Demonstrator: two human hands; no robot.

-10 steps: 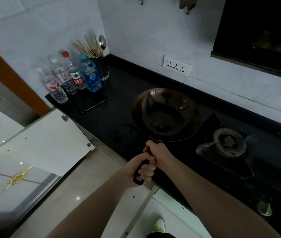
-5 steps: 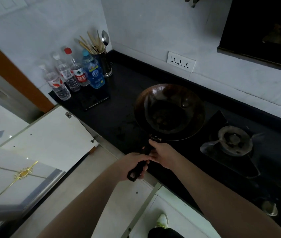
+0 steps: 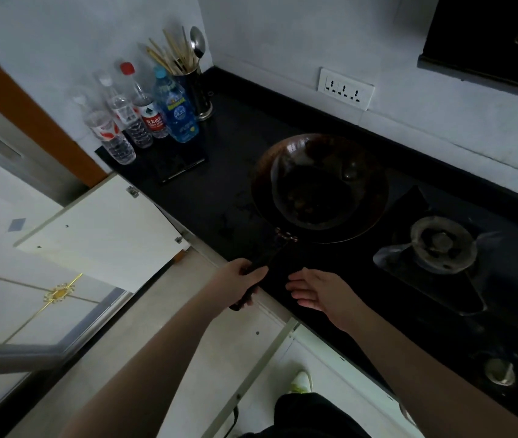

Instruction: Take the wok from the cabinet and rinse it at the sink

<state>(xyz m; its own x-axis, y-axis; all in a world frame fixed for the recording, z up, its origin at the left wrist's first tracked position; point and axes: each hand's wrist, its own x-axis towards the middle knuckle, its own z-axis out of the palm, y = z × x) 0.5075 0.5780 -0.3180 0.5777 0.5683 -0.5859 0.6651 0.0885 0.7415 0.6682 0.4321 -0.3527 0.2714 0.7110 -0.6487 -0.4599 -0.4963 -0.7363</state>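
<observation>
The wok [image 3: 320,188] is sitting over the black counter [image 3: 235,159], near its front edge, beside the burner [image 3: 437,245]. The left hand [image 3: 240,281] is clamping the dark handle [image 3: 267,257]; the right hand [image 3: 317,292] is hanging open, touching nothing. The wok is looking heavy, stiff and front-weighted, so gripping the handle closer to the bowl is probably giving better control.
</observation>
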